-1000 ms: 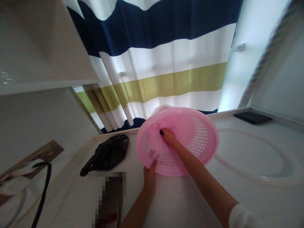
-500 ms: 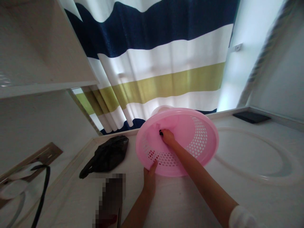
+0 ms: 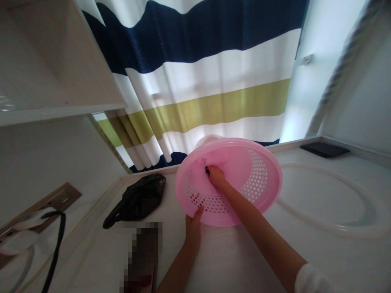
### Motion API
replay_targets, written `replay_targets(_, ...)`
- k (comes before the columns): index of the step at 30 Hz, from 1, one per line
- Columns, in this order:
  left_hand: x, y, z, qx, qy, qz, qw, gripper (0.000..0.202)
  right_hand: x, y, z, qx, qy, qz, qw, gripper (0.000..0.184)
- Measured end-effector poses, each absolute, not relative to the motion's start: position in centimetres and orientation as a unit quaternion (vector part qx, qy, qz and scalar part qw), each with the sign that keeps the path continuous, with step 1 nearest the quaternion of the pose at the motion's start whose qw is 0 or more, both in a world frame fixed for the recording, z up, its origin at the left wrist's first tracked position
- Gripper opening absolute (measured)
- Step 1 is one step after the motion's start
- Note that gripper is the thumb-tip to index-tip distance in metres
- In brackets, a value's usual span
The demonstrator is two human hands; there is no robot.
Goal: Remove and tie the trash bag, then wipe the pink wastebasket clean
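Observation:
A pink plastic basket (image 3: 238, 162) with perforated sides is tipped so that its opening faces me. My left hand (image 3: 193, 228) grips its lower left rim, the thumb on the inside and the other fingers hidden behind the wall. Inside the basket is my right hand (image 3: 216, 176), its fingers closed round a small black object (image 3: 207, 169) near the inner wall. Most of that object is covered by the fingers, so its kind does not show. Red shows through some holes near my left thumb.
A black plastic bag (image 3: 140, 197) lies left of the basket, with a pixelated dark object (image 3: 142, 256) below it. A white ring (image 3: 348, 230) and a dark flat item (image 3: 325, 149) lie to the right. A striped curtain (image 3: 195, 106) hangs behind; a socket panel (image 3: 62, 197) with cables is at left.
Almost nothing differs. The whole view has shifted by a few pixels, while both hands keep their places on and in the basket.

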State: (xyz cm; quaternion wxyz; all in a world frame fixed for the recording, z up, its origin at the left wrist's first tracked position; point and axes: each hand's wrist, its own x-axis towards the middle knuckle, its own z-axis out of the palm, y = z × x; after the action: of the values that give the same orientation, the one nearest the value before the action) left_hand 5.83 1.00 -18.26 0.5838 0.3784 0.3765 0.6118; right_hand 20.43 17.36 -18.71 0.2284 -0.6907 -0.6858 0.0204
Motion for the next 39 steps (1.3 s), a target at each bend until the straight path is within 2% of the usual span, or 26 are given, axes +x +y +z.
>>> replay_targets(15, 5.6, 1.3, -18.6, 0.391, 0.385, 0.606, 0.576, 0.042, 20.7, 17.6, -18.9, -0.682, -0.698, 0.017, 0.217, 0.030)
replay_targets(21, 5.5, 1.1, -18.5, 0.438, 0.381, 0.598, 0.553, 0.052, 21.7, 16.8, -18.3, -0.648, -0.730, 0.028, 0.217, 0.031)
replay_targets(29, 6.0, 0.2, -17.5, 0.445, 0.396, 0.601, 0.532, 0.052, 22.8, 13.2, -17.0, -0.598, -0.779, 0.048, 0.182, 0.029)
replay_targets(34, 6.0, -0.3, -16.9, 0.446, 0.398, 0.588, 0.544, 0.054, 23.3, 9.7, -16.2, -0.559, -0.811, 0.059, 0.160, 0.034)
replay_targets(39, 6.1, -0.6, -17.0, 0.457, 0.391, 0.612, 0.513, 0.053, 23.9, 6.8, -15.7, -0.507, -0.847, 0.058, 0.147, 0.036)
